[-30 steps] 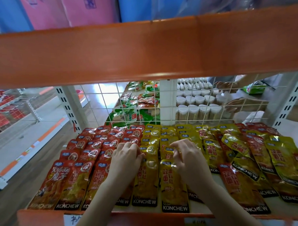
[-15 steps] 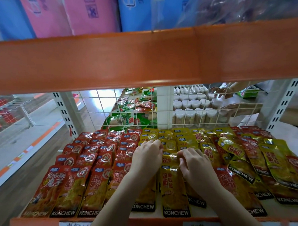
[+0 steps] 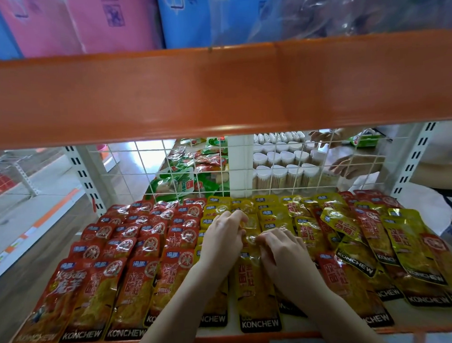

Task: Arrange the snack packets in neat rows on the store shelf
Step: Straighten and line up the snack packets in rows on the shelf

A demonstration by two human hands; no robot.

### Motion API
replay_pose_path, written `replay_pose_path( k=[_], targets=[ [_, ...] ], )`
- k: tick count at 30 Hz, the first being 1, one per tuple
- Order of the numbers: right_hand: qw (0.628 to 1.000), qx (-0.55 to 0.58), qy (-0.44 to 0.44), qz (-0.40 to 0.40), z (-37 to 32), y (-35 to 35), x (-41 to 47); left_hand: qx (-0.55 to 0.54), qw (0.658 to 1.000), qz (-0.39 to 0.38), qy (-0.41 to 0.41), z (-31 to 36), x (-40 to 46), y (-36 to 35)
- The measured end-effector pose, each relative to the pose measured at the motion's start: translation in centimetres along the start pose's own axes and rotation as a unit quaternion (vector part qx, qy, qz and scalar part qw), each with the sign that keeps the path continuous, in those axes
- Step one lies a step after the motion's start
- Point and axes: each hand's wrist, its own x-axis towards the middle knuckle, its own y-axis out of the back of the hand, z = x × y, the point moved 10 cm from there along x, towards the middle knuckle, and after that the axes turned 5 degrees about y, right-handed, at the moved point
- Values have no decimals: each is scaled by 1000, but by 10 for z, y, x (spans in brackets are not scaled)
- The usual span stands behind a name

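While both hands work mid-shelf, the left hand (image 3: 222, 236) and right hand (image 3: 282, 249) curl fingers onto glossy yellow foil snack packets (image 3: 251, 237). Neat red foil packets (image 3: 134, 242) lie at nine o'clock, jumbled yellow and red ones (image 3: 373, 237) at three o'clock.

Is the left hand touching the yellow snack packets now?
Touching. In the head view, the left hand lies on the yellow snack packets, its curled fingers on one with no gap.
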Motion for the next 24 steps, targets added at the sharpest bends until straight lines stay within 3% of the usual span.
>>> replay_pose_path(
  k=[9,24],
  targets=[
    [997,-63,37,6,-9,5,-3,20,1000,18,14,-13,3,6],
    [993,-103,51,28,-19,4,2,-47,999,10,14,-20,1,8]
  ],
)
